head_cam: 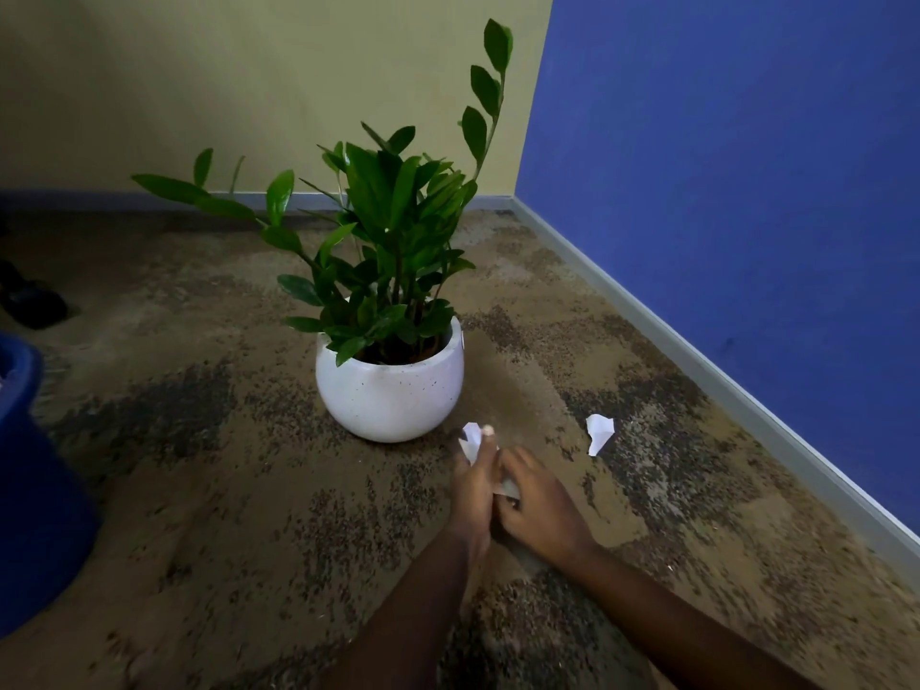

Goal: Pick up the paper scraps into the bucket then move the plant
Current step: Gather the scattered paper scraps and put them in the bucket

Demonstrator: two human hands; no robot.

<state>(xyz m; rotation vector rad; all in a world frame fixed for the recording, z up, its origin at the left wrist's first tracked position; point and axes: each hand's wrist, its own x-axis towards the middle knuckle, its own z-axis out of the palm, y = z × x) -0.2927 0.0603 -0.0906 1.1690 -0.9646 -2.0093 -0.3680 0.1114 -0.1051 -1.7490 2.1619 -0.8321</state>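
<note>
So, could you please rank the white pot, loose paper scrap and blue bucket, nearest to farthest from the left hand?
1. White pot, just ahead of the left hand.
2. Loose paper scrap, off to the right.
3. Blue bucket, at the far left edge.

Left hand (470, 495) stretched forward, fingertips (487, 432) pinched, right hand (540, 510) curled palm-down, pressed against its side

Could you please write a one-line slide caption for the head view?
Left hand pinches a paper scrap by the potted plant; another scrap lies loose.
</note>
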